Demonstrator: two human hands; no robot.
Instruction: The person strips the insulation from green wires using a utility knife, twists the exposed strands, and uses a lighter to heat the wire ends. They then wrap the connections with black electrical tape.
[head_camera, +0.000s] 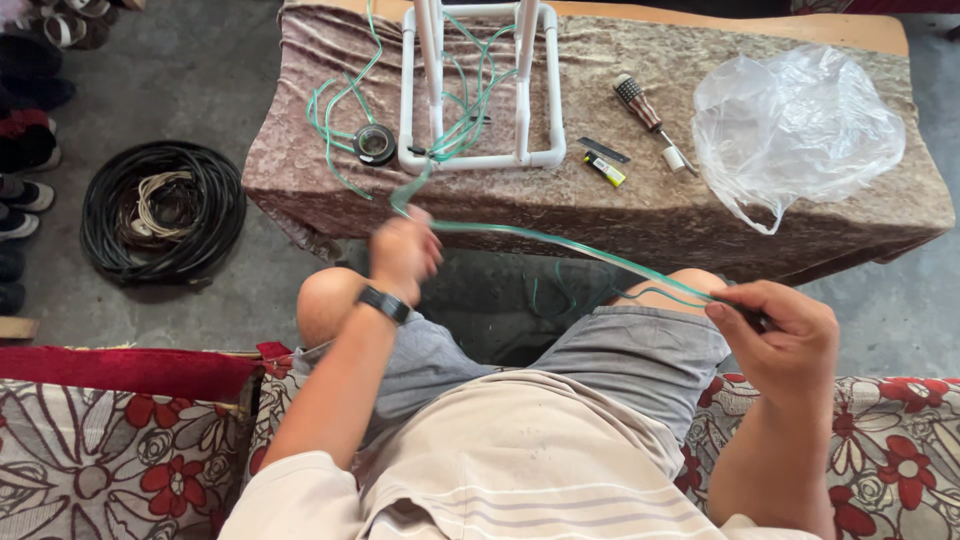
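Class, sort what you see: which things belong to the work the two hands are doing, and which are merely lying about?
In hand:
left hand and right hand, both gripping the green wire
white pipe frame, with green wire threaded through it

Lying about:
tape roll
screwdriver
clear plastic bag
black cable coil on the floor
shoes

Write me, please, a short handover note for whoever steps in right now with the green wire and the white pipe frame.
Left hand: closed on the green wire near the table edge.
Right hand: pinching the same wire over the right knee, so it runs stretched between both hands.
White pipe frame stands on the cloth-covered table, with green wire looped through it.
Tape roll lies left of the frame; screwdriver and plastic bag to its right.
Done: some wire is on the frame.
Left: the loose length in hand.
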